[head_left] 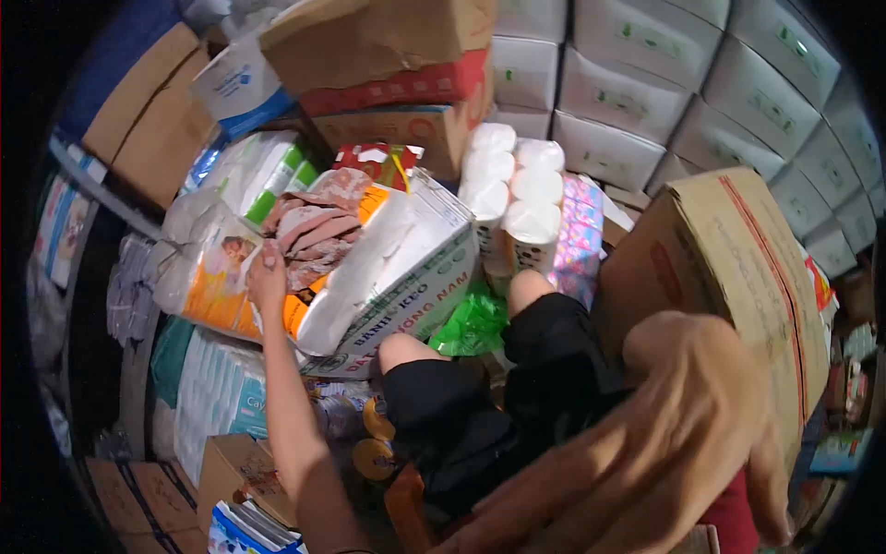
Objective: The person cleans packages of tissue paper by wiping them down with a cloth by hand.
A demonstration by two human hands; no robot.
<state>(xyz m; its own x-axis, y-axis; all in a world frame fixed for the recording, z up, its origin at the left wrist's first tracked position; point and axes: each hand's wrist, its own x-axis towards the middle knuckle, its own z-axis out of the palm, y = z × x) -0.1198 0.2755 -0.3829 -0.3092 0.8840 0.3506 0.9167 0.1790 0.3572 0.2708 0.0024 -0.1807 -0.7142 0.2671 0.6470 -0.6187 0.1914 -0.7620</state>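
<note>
My left hand [268, 273] is at the left edge of a pile of brownish-pink, powdery-looking pieces [318, 226]. Its fingers are bent against the pile and a white plastic package; whether they grip anything is hard to see. The pieces lie on orange-and-white packaging on top of a white carton with green lettering [406, 314]. My right hand [692, 397] is large and close to the camera at the lower right, in front of a big brown cardboard box [738, 240]. Its fingers are stretched out and hold nothing.
White boxes [628, 88] are stacked along the back. White paper rolls [533, 198] stand beside a pink-purple package [578, 231]. A green plastic bag [472, 321] lies near my knees. Packs of goods [217, 392] and cartons crowd the left side.
</note>
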